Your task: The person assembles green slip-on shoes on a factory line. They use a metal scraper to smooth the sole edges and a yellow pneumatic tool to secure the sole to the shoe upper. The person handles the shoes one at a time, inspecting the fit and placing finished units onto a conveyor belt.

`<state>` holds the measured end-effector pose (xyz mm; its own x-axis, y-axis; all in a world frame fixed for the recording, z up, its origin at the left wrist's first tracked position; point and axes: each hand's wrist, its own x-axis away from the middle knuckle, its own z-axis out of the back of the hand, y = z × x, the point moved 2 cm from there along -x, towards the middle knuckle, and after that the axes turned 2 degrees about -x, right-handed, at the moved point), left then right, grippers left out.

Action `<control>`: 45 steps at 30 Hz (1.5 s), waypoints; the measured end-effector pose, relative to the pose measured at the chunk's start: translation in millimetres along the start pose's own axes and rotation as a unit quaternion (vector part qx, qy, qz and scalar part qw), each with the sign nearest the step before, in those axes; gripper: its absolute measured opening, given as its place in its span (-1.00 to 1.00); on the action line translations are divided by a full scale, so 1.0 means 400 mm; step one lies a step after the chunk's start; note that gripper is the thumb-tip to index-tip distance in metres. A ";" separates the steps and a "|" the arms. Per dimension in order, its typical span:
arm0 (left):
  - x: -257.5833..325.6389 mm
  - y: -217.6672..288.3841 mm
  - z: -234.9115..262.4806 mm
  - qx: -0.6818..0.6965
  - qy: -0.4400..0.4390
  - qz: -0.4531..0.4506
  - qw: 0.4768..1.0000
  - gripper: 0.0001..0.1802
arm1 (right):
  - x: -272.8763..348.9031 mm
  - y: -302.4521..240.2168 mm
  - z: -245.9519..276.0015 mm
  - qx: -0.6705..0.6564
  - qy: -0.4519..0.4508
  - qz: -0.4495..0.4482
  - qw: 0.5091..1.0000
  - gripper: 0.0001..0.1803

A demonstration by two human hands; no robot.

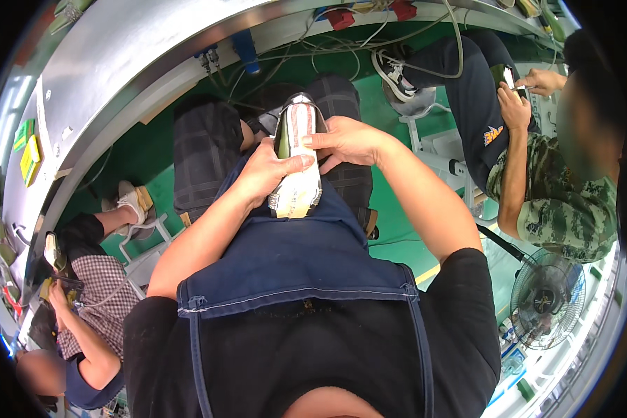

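While both bare hands meet on one lasted shoe (296,182), its pale underside is turned up toward the wearer's head and its dark green sides drop away at the edges. The shoe is over the lap, between the knees; its long axis runs almost straight away from the chest, the rounded end farthest off and the yellowish end just by the navy apron (299,244). Whether that near end rests on the cloth, I cannot tell.

Neither of the hands is nearer, since both touch it, but they sit differently along its length. The left hand (263,169) lies along the shoe's left side, curled closed around it, the thumb laid across the pale underside around mid-length. The right hand (353,141) comes in from the shoe's right, a little farther toward the rounded end; its thumb tip is on the underside beside the reddish lines, and the fingers are partly spread at the right edge. How firmly they close below that edge is hidden.

Ahead and to the left of the shoe curves the grey worktop (157,42); loose cables (320,47) hang beyond its rounded end. To its right sits a co-worker (571,209), with a floor fan (547,299) farther back on that side.
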<state>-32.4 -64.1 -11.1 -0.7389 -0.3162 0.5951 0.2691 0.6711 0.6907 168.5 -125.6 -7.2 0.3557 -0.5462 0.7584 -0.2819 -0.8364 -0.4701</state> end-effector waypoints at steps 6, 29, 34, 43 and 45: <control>0.008 0.001 -0.011 -0.001 0.011 -0.002 1.000 -0.26 | -0.016 0.009 -0.003 -0.011 -0.050 -0.013 0.999 -0.26; -0.013 -0.059 0.024 0.002 0.028 0.050 0.998 0.03 | 0.101 -0.151 -0.027 0.581 0.076 0.065 0.807 -0.54; -0.020 -0.056 0.029 0.009 0.031 0.063 0.997 -0.08 | 0.172 -0.450 -0.018 0.567 0.409 0.507 0.504 -0.68; -0.042 -0.057 0.051 0.001 0.023 0.033 0.999 0.00 | -0.037 -0.670 0.015 0.697 0.463 0.364 0.408 -0.53; -0.035 -0.054 0.043 -0.006 0.026 0.030 0.999 -0.02 | -0.013 -0.670 0.020 0.733 0.441 0.323 0.405 -0.56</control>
<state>-38.5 -62.8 -41.5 -0.6886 -0.3095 0.6558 0.3199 0.6819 0.6577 249.3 101.0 111.4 -0.0097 -0.9845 -0.1749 0.9995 -0.0148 0.0277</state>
